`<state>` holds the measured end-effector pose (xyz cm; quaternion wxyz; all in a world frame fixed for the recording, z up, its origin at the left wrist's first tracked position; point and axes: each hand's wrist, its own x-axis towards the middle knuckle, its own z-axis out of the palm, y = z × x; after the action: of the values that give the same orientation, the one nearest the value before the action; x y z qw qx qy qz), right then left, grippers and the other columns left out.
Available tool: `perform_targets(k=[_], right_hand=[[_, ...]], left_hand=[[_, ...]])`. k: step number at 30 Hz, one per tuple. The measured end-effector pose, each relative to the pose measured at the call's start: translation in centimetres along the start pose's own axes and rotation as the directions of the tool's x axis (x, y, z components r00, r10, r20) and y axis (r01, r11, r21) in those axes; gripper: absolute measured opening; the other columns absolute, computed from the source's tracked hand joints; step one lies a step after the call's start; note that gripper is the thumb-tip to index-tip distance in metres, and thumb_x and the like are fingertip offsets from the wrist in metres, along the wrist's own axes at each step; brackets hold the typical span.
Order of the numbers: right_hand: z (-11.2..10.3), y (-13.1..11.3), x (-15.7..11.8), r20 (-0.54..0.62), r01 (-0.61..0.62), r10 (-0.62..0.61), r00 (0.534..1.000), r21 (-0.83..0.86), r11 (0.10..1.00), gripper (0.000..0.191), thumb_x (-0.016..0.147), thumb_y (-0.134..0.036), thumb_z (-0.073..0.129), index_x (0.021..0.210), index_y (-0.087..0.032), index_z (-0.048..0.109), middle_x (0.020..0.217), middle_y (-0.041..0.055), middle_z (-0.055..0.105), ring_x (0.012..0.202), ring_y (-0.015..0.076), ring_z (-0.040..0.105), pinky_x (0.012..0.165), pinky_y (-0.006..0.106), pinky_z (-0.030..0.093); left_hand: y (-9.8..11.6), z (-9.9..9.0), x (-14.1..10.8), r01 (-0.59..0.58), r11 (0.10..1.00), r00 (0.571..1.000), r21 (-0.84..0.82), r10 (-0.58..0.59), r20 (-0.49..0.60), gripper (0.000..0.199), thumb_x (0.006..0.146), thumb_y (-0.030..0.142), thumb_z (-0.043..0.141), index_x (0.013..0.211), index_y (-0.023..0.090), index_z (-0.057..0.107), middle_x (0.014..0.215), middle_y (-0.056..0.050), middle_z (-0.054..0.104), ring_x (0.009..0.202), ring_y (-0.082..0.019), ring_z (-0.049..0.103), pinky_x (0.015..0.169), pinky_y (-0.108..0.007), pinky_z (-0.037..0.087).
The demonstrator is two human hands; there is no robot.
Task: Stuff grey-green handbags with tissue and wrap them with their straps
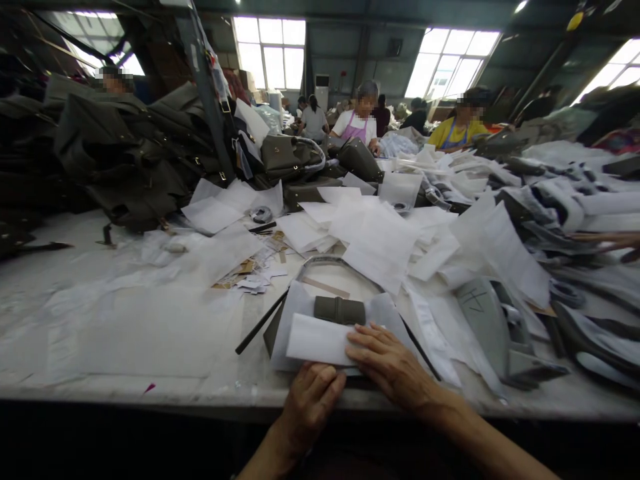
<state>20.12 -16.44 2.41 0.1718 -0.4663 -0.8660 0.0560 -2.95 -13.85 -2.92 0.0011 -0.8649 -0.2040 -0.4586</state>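
Note:
An olive-grey handbag (340,311) lies flat at the near table edge, mostly wrapped in white tissue paper (320,339); only its tab and curved handle (333,263) show. My right hand (393,363) rests flat on the folded paper, fingers spread, pressing it down. My left hand (310,400) curls at the near edge of the paper and the bag under it, its fingertips tucked beneath. A thin dark strap (263,323) runs out from the bag to the left.
Loose white paper sheets (380,243) cover the table (125,333). Finished olive bags (125,153) pile up at the left and back. Grey bag parts (493,327) lie at right. Several people work at the far end, and another person's hand (617,241) reaches in at right.

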Motion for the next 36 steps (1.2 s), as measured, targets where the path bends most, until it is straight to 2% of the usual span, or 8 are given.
perform_targets(k=[3, 6, 9, 14, 16, 21, 28, 36], right_hand=[[0.1, 0.1, 0.2, 0.011, -0.036, 0.035, 0.999, 0.008, 0.999, 0.030, 0.094, -0.016, 0.054, 0.119, -0.027, 0.066, 0.148, 0.0068, 0.048, 0.141, 0.0277, 0.038, 0.113, 0.053, 0.036], [0.2, 0.3, 0.2, 0.052, -0.039, 0.038, 0.998, 0.011, 0.999, 0.029, 0.095, -0.017, 0.053, 0.118, -0.027, 0.066, 0.150, 0.0057, 0.047, 0.142, 0.0275, 0.036, 0.114, 0.055, 0.033], [0.2, 0.4, 0.3, 0.061, -0.044, 0.042, 0.997, 0.037, 0.998, 0.031, 0.095, -0.017, 0.052, 0.120, -0.028, 0.064, 0.149, 0.0037, 0.048, 0.141, 0.0251, 0.038, 0.116, 0.053, 0.032], [0.0, 0.0, 0.4, 0.041, -0.143, 0.140, 0.989, 0.061, 0.988, 0.055, 0.090, -0.023, 0.062, 0.143, -0.020, 0.047, 0.149, 0.0127, 0.047, 0.136, 0.0260, 0.045, 0.113, 0.048, 0.038], [0.0, -0.1, 0.5, 0.045, -0.158, 0.157, 0.987, 0.026, 0.987, 0.064, 0.089, -0.028, 0.065, 0.148, -0.021, 0.041, 0.150, 0.0138, 0.045, 0.135, 0.0278, 0.046, 0.111, 0.049, 0.041], [0.1, -1.1, 0.4, 0.054, -0.116, 0.121, 0.991, -0.085, 0.990, 0.060, 0.091, -0.027, 0.064, 0.147, -0.028, 0.042, 0.151, 0.0097, 0.044, 0.135, 0.0287, 0.045, 0.112, 0.051, 0.039], [0.9, -3.9, 1.1, 0.020, -0.345, 0.352, 0.936, -0.156, 0.925, 0.065, 0.087, -0.032, 0.070, 0.145, -0.024, 0.044, 0.138, 0.0107, 0.057, 0.121, 0.0297, 0.055, 0.104, 0.050, 0.046], [2.2, -2.7, -0.3, -0.080, -0.174, 0.161, 0.984, -0.193, 0.966, 0.072, 0.091, -0.055, 0.058, 0.148, -0.015, 0.040, 0.143, 0.0171, 0.051, 0.134, 0.0304, 0.044, 0.113, 0.052, 0.036]], left_hand=[[0.8, -1.1, 0.8, -0.068, 0.997, 0.998, 0.030, 0.068, 0.010, 0.025, 0.097, 0.010, 0.044, 0.105, 0.013, 0.068, 0.085, -0.004, 0.069, 0.085, -0.014, 0.062, 0.083, -0.029, 0.048], [0.9, -2.0, 2.6, -0.091, 0.993, 0.996, 0.076, 0.090, 0.018, 0.030, 0.098, 0.011, 0.040, 0.113, 0.016, 0.066, 0.098, -0.005, 0.071, 0.100, -0.017, 0.062, 0.096, -0.033, 0.045], [-0.3, -1.7, 4.3, -0.022, 0.973, 0.993, 0.230, -0.006, 0.120, 0.035, 0.099, 0.019, 0.043, 0.130, 0.016, 0.058, 0.125, -0.008, 0.065, 0.125, -0.024, 0.053, 0.107, -0.041, 0.040], [-2.2, 0.5, 3.8, 0.090, 0.917, 0.947, 0.388, -0.199, 0.252, 0.043, 0.099, 0.035, 0.043, 0.136, 0.015, 0.051, 0.128, -0.010, 0.063, 0.119, -0.025, 0.058, 0.104, -0.044, 0.045], [-2.2, 1.0, 3.2, 0.119, 0.916, 0.939, 0.384, -0.230, 0.257, 0.043, 0.099, 0.036, 0.044, 0.136, 0.015, 0.051, 0.126, -0.010, 0.064, 0.118, -0.024, 0.058, 0.105, -0.044, 0.044], [-2.2, 1.0, 2.3, 0.124, 0.943, 0.966, 0.309, -0.186, 0.178, 0.042, 0.100, 0.033, 0.039, 0.134, 0.014, 0.054, 0.122, -0.010, 0.065, 0.115, -0.023, 0.058, 0.107, -0.041, 0.039], [-3.0, 1.1, 2.3, 0.139, 0.975, 0.970, 0.171, -0.169, 0.174, 0.044, 0.101, 0.039, 0.038, 0.132, 0.016, 0.058, 0.124, -0.009, 0.065, 0.118, -0.022, 0.056, 0.112, -0.038, 0.029], [-4.0, 0.6, 1.5, 0.029, 0.996, 0.959, 0.088, -0.052, 0.278, 0.057, 0.096, 0.051, 0.048, 0.138, 0.013, 0.052, 0.139, -0.015, 0.056, 0.131, -0.027, 0.048, 0.116, -0.042, 0.025]])
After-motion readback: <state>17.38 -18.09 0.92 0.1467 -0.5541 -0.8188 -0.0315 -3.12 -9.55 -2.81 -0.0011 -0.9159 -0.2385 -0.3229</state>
